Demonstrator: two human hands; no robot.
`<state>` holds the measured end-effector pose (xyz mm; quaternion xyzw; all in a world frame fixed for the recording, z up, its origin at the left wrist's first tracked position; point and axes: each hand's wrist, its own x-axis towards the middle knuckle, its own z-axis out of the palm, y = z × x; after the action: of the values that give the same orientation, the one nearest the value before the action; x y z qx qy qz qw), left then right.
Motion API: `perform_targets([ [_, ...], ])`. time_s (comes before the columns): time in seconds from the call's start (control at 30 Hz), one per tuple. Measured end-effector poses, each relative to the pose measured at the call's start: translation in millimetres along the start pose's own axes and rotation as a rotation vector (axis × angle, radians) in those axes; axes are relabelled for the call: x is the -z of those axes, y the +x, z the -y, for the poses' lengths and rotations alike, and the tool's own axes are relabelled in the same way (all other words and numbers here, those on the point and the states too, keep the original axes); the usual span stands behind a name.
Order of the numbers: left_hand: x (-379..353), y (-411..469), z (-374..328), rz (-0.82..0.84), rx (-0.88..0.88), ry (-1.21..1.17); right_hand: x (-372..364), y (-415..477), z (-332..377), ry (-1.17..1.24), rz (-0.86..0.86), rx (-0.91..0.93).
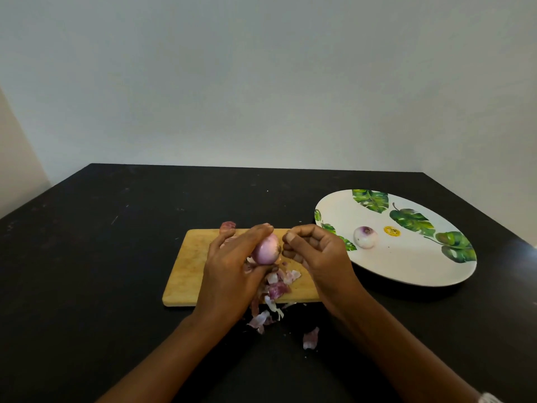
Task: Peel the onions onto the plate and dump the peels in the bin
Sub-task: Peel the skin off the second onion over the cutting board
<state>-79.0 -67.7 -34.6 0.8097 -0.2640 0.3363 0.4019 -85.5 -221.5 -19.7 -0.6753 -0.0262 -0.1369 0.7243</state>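
Note:
My left hand grips a pale purple onion above the wooden cutting board. My right hand is right beside the onion, its fingertips pinched together at the onion's right end. Purple and white onion peels lie heaped on the board under my hands and spill onto the table in front of it. A peeled onion rests on the white plate with green leaves to the right. No bin is in view.
The black table carries the board in the middle and the plate at the right. One loose peel lies near the front, another at the board's far edge. A pale wall stands behind the table.

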Motion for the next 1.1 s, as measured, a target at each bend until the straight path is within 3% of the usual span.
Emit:
perform_targets([
  [0.13,-0.2,-1.2,-0.2,-0.01,0.026,0.032,0.8,-3.7,-2.6,-0.29,0.059,0.201],
  [0.53,0.3,-2.7,-1.5,-0.032,0.044,0.053,-1.7,-5.9,-7.2,-0.62,-0.015,0.697],
  [0.77,2.1,-1.8,-7.4,-0.023,0.094,0.042,-2.9,-7.5,-6.0,-0.626,-0.016,0.642],
  [1.0,1.7,-1.2,-6.1,0.024,0.153,-0.12,0.9,-2.1,2.6,-0.209,-0.02,0.164],
  [1.1,0.7,-1.7,-1.9,0.03,0.163,-0.124,3.3,0.0,0.2,-0.247,0.041,0.108],
])
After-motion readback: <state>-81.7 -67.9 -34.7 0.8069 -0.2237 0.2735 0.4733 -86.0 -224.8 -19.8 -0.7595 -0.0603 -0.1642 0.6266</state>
